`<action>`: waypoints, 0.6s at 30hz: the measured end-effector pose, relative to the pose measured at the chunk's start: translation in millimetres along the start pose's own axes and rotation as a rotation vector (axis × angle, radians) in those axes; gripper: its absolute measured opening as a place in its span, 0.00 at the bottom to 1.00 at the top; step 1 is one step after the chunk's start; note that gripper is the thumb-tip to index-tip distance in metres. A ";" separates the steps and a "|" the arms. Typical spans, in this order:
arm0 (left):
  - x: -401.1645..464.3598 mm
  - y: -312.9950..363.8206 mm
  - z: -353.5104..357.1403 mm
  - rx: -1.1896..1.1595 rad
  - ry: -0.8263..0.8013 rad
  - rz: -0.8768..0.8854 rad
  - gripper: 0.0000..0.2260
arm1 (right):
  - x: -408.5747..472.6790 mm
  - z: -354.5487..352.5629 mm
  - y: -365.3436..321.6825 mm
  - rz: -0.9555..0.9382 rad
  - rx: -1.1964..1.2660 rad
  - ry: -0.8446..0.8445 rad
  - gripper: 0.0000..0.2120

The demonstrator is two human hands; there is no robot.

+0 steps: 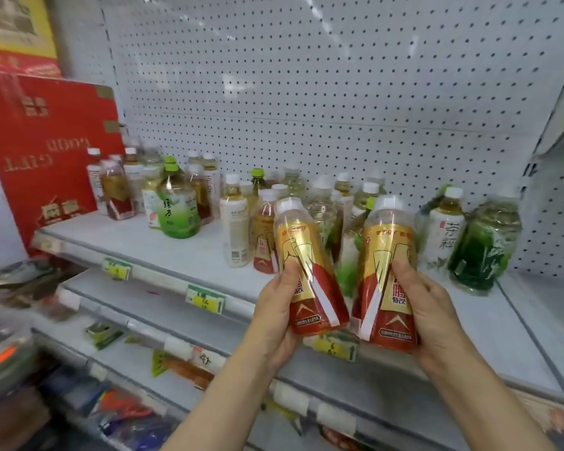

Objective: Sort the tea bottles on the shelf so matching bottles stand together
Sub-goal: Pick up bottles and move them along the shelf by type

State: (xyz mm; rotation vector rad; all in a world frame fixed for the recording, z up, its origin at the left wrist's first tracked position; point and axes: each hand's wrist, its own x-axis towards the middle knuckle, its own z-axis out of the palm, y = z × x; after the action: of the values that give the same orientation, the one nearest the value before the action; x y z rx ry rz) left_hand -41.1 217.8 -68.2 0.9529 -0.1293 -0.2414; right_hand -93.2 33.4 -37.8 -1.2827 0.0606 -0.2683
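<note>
My left hand [279, 315] grips a gold-and-red bottle [306, 265] with a white cap, held tilted in front of the shelf [176, 252]. My right hand [433, 310] grips a matching gold-and-red bottle [389, 275] beside it. A third bottle of this kind [263, 234] stands on the shelf just behind the left one. Mixed tea bottles crowd the back: a green-label bottle [178, 206], a tall white-label bottle [234, 222], a white bottle with dark characters [443, 229] and a dark green bottle [482, 245] at the right.
A red gift box [46, 151] leans at the shelf's left end. White pegboard [306, 76] backs the shelf. Yellow-green price tags [205, 299] hang on the front rail. Lower shelves [127, 411] hold blurred packets.
</note>
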 end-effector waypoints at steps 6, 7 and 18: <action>-9.0 78.9 -123.1 0.022 0.029 0.054 0.42 | 7.5 131.9 47.2 0.067 0.079 -0.028 0.43; -10.1 91.3 -141.9 0.024 0.045 0.062 0.44 | 8.5 152.6 54.5 0.080 0.071 -0.036 0.45; 3.0 178.2 -255.9 0.034 0.180 0.098 0.32 | 37.9 294.8 98.0 0.124 0.077 -0.089 0.27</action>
State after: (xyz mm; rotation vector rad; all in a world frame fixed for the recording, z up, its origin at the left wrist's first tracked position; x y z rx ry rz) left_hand 43.1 518.2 -69.2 0.9951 -0.0148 -0.0628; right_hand 16.7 326.5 -42.5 -1.2082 0.0533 -0.1061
